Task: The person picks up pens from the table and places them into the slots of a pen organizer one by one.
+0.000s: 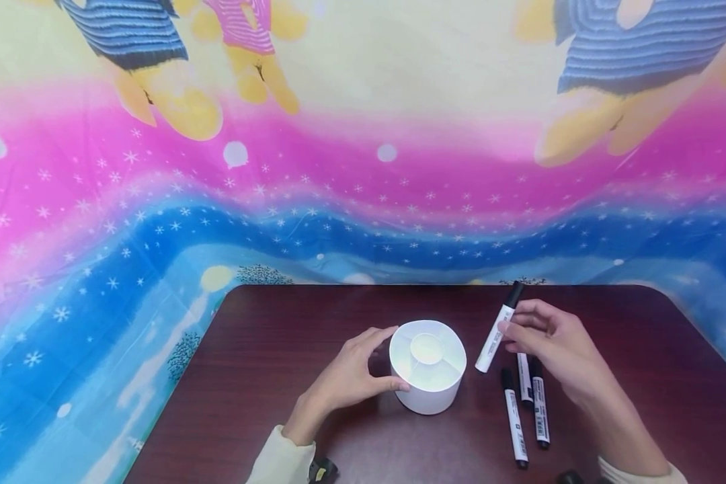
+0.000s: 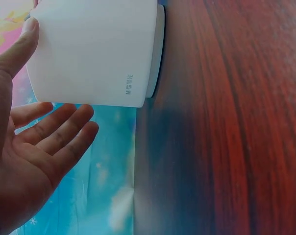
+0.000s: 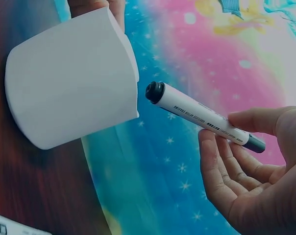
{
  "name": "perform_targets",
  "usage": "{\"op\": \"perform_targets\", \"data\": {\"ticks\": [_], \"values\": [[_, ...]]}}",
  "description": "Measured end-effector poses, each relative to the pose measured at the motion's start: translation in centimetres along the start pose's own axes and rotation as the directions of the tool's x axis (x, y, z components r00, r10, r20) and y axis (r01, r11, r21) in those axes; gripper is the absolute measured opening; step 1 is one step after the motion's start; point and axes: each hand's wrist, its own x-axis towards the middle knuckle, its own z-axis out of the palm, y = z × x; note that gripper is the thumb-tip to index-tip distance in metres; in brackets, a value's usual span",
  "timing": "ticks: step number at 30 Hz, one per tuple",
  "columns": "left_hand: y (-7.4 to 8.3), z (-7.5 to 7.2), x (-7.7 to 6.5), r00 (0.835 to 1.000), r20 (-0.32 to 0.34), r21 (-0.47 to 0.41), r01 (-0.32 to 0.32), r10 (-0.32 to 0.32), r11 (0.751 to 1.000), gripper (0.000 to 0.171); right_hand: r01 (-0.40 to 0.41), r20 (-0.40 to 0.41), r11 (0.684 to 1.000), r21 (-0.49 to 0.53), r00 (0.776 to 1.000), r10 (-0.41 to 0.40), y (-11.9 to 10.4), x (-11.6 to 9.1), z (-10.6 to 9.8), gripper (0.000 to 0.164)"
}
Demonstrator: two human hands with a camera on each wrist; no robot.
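A white round pen holder [image 1: 431, 398] stands on the table, its top split into sections around a central ring. My left hand [image 1: 353, 373] spans its side, the thumb [image 2: 24, 41] up at the rim and the other fingers around the far side. To the right of the holder, my right hand [image 1: 559, 343] pinches a white marker [image 3: 202, 115] between thumb and fingers. In the head view this marker slants above the table, black cap up and lower end toward the holder. Under the right hand lie three more white markers [image 1: 514, 427] with black caps.
The dark red wooden table [image 1: 266, 336] has rounded far corners. Behind it hangs a colourful printed cloth [image 1: 339, 181] with snowflakes and bear figures. A dark object [image 1: 323, 470] sits by the left sleeve.
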Motion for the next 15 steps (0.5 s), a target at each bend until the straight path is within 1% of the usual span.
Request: {"op": "perform_targets", "data": {"ticks": [3, 8, 10, 15], "values": [[0.0, 0.0, 0.0, 1.000, 0.001, 0.001, 0.002, -0.002, 1.000, 0.094, 0.010, -0.002, 1.000, 0.011, 1.000, -0.010, -0.3, 0.2, 0.3, 0.032], [0.0, 0.0, 0.0, 1.000, 0.004, -0.003, 0.019, -0.019, 1.000, 0.094, 0.006, -0.008, 1.000, -0.006, 1.000, -0.006, -0.8, 0.7, 0.9, 0.036], [0.0, 0.0, 0.0, 1.000, 0.005, -0.001, 0.022, -0.022, 1.000, 0.094, 0.005, -0.015, 1.000, 0.004, 1.000, -0.005, -0.9, 0.9, 1.1, 0.037], [-0.1, 0.0, 0.0, 1.000, 0.002, 0.003, 0.009, -0.009, 1.000, 0.094, 0.017, -0.022, 1.000, 0.022, 1.000, -0.017, -0.7, 1.0, 1.8, 0.035]]}}
